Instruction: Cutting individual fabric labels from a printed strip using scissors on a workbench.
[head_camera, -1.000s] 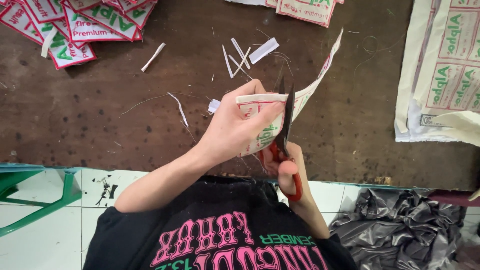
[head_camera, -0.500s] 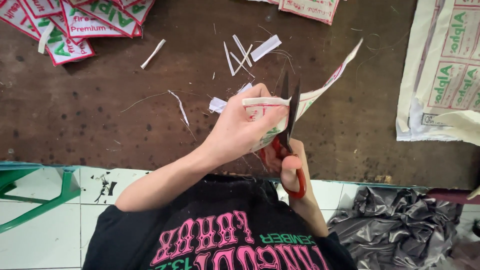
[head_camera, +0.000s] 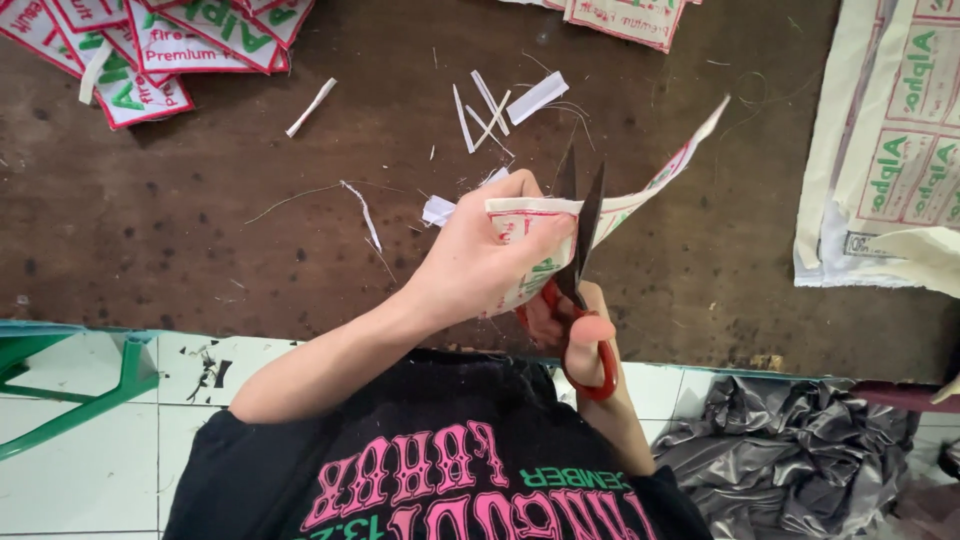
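Scissor blades wider apart than before, right hand (head_camera: 575, 325) gripping red-handled scissors (head_camera: 585, 290), left-hand fingers (head_camera: 520, 235) clamped on printed white label strip (head_camera: 640, 200) above brown worktop (head_camera: 250, 250).

My left hand (head_camera: 480, 262) holds a thin, smooth printed label (head_camera: 610, 212) that looks like woven cloth, my right hand (head_camera: 570, 325) holds scissors (head_camera: 582, 270) with dark dull metal blades and shiny red plastic handles, and the table (head_camera: 250, 250) is rough, matt brown wood.
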